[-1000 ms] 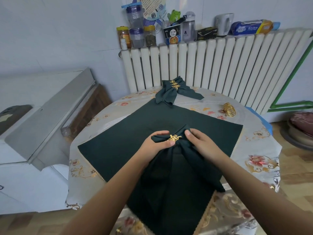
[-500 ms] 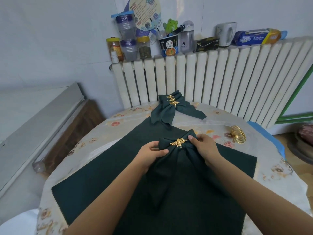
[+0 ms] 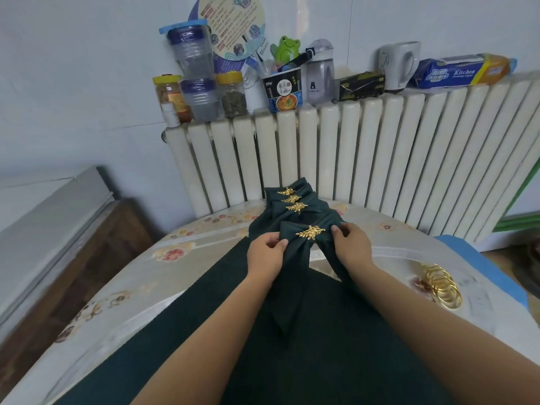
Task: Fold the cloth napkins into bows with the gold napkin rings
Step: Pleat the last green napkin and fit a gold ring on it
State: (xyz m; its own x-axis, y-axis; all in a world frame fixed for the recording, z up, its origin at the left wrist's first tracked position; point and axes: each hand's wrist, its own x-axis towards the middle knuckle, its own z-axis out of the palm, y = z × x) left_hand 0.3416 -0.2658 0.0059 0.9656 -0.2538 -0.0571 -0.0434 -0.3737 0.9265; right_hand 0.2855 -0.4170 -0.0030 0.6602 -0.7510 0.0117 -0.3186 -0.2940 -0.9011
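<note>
Four dark green bows show in the head view, the only view there is: three finished ones (image 3: 295, 204) overlap in a row at the far edge of the table (image 3: 140, 276), just in front of the radiator (image 3: 350, 147), and the fourth, nearest bow (image 3: 304, 233) is held at the front of that row. The left hand (image 3: 264, 252) pinches its left loop between thumb and curled fingers, and the right hand (image 3: 352, 247) pinches the right loop likewise, with the gold leaf ring (image 3: 310, 231) sitting between them at the knot. Its long tails (image 3: 287, 290) trail back toward the person over a flat green napkin (image 3: 204, 331) spread on the table. The likeliest slip, as I judge it, is the ring sliding down the tails if the loops are tugged apart unevenly, which would loosen the bow. Setting it down too close could also nudge the neighbouring bow and disturb the overlap of the row. The trailing tails might drag or wrinkle the flat napkin beneath as the bow is placed. Spare gold rings (image 3: 441, 286) lie piled well apart on the right, near the table edge, where a sweeping right forearm could knock them off.
</note>
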